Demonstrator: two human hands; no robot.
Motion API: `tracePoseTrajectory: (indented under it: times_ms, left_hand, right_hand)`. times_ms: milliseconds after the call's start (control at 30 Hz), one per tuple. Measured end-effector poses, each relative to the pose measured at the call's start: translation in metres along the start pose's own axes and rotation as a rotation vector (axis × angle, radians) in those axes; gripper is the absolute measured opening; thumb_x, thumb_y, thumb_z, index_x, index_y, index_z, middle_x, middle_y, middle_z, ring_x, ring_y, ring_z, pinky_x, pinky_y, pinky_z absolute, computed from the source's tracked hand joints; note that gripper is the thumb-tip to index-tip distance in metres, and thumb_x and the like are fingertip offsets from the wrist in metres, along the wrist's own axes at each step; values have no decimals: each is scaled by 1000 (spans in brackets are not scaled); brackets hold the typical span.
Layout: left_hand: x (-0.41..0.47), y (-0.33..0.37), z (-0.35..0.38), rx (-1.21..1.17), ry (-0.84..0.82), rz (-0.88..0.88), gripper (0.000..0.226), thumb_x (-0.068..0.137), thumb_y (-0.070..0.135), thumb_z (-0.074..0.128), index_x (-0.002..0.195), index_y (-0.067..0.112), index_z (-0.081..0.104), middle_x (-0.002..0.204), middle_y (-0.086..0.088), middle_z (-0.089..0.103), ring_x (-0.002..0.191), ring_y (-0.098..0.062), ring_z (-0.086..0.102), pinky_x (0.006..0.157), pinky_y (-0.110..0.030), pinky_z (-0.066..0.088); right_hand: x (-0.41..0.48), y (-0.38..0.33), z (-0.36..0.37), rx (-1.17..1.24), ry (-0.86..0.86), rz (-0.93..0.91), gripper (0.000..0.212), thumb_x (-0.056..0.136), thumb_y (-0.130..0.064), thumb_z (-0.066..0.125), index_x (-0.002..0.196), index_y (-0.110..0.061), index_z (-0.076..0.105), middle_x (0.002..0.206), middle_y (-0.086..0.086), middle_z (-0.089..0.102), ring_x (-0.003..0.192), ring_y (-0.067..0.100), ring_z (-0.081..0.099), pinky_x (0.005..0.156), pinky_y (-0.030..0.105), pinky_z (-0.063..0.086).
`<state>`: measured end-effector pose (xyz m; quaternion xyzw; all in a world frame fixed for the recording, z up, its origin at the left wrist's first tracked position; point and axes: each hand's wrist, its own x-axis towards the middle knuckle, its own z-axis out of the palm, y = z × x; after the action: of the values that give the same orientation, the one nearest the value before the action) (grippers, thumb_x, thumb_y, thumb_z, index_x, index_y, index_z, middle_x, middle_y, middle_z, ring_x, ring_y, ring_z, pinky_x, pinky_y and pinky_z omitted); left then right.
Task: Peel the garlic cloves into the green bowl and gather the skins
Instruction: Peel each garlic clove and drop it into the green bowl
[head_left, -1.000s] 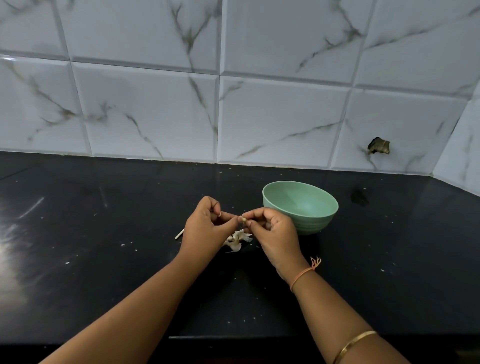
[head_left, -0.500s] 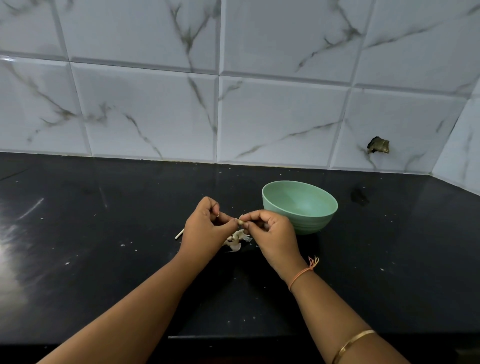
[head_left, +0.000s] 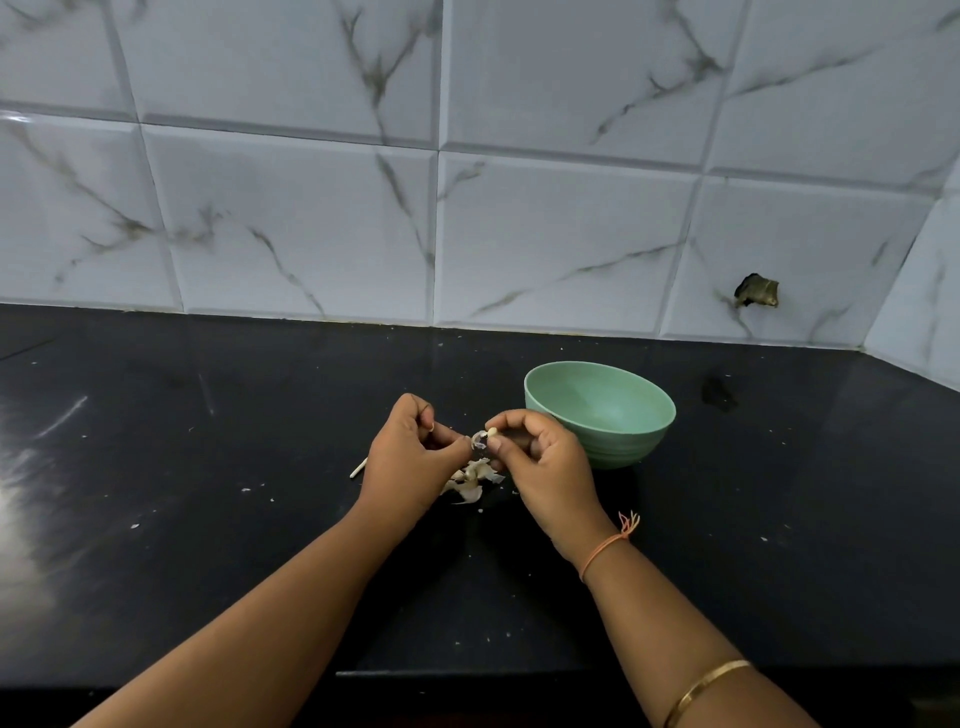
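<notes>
- Two hands meet in the head view just above the countertop (head_left: 208, 519): the right hand (head_left: 545, 467) pinches a garlic clove (head_left: 491, 431), the left hand (head_left: 415, 457) pinches a curl of skin (head_left: 479, 441), likely to strip it.
- The green bowl (head_left: 623, 447) stands just beside the right hand, probably for a short drop.
- Shed skins (head_left: 470, 483) lie heaped under the hands, easy to gather.

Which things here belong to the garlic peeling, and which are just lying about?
Part of the job: garlic clove pinched in the right hand; strip of skin pinched by the left hand; pile of skins on the counter; green bowl.

Just lying about: pale stalk piece left of the hands; scattered crumbs; broken hole in the wall tile.
</notes>
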<state>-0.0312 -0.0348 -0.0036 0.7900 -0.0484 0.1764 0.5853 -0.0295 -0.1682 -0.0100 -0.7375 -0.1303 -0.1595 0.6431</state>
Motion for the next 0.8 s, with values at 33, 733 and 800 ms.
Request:
tracePoseTrajectory:
  times_ms: [33,733,800]
  left_hand:
    - [1,-1,0,19,9,-1,32,80,5,68,78,17,38,78,-10,68,67,-12,58,54,-14,45]
    - [3,-7,0,68,47,70,35,83,6,69,81,24,39,81,7,67,73,0,63,58,-4,44]
    - [5,-7,0,64,56,60,34,85,7,68,81,25,39,81,8,67,72,2,62,56,-3,42]
  right_hand:
    - [0,-1,0,49,0,19,23,86,4,57,82,-18,63,87,10,65,67,2,61,64,15,49]
    - [-4,-10,1,194,13,112,10,92,1,50,93,-3,59,92,9,68,73,8,66,66,21,56]
    - [-5,-10,3,158,12,83,8,90,1,53,91,-3,60,86,9,68,72,11,66,66,22,56]
